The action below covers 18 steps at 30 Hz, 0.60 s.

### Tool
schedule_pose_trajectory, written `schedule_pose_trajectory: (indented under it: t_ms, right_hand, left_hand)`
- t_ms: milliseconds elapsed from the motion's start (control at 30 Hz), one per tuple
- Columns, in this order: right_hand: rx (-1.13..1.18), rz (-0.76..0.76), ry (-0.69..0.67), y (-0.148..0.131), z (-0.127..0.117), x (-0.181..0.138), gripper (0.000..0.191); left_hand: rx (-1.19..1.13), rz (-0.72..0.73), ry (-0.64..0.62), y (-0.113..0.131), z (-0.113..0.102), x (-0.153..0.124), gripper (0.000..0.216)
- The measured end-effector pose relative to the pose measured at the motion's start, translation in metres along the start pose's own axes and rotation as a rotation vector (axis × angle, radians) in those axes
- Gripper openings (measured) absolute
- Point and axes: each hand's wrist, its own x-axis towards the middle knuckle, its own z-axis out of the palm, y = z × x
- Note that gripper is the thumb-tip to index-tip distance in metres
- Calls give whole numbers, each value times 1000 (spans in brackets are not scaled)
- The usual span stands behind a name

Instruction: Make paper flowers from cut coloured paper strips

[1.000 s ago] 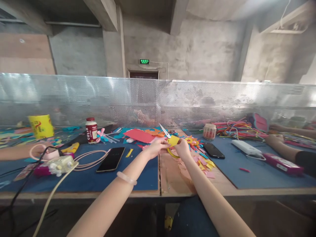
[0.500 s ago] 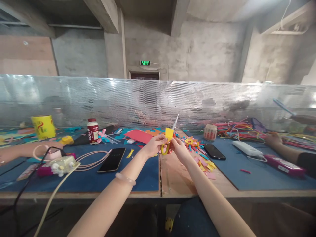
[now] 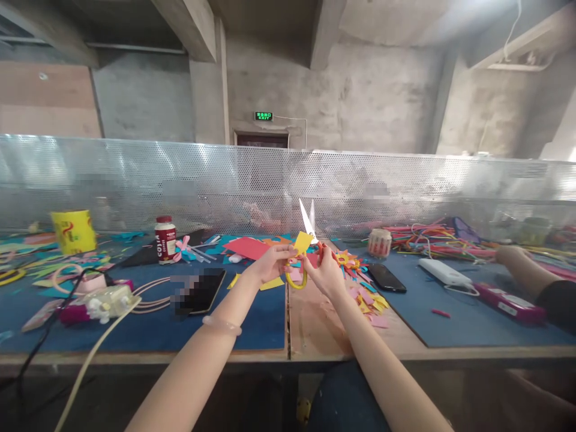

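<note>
Between the fingers of my left hand [image 3: 275, 263] is a small piece of yellow paper [image 3: 303, 242], its free end sticking up. My right hand [image 3: 324, 273] grips a pair of scissors [image 3: 308, 221], blades parted and pointing up and away. A yellow handle loop [image 3: 297, 277] hangs below my fingers, and red shows on the other handle. The paper is just left of the blades' pivot; whether they touch I cannot tell. Behind my left hand lies a red sheet [image 3: 245, 246]. Paper scraps [image 3: 366, 298] in yellow and pink lie right of my right wrist.
A black phone [image 3: 207, 291] lies left, another phone [image 3: 387, 278] right. Farther out are a Costa bottle [image 3: 166, 241], a yellow tub [image 3: 74, 233], a jar [image 3: 378, 242] and a power strip [image 3: 96, 305] with cables. Another person's hand [image 3: 513, 258] rests at right by colored strips.
The scissors' blades have spread apart, and the yellow paper now leans to the right. At the left, another person's arm has gone from view. The view has shifted slightly.
</note>
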Motion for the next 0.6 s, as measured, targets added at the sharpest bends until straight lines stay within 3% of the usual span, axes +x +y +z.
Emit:
schedule_pose_trajectory:
  t_ms: [133, 400, 600]
  right_hand:
    - [-117, -8, -7, -2, 1, -4, 60]
    - [142, -46, 135, 9, 15, -3, 55]
    - [671, -19, 163, 9, 3, 3, 42]
  left_hand:
    - [85, -38, 11, 6, -2, -5, 15]
    - [223, -45, -191, 2, 4, -10, 22]
    - [143, 97, 98, 10, -9, -8, 26]
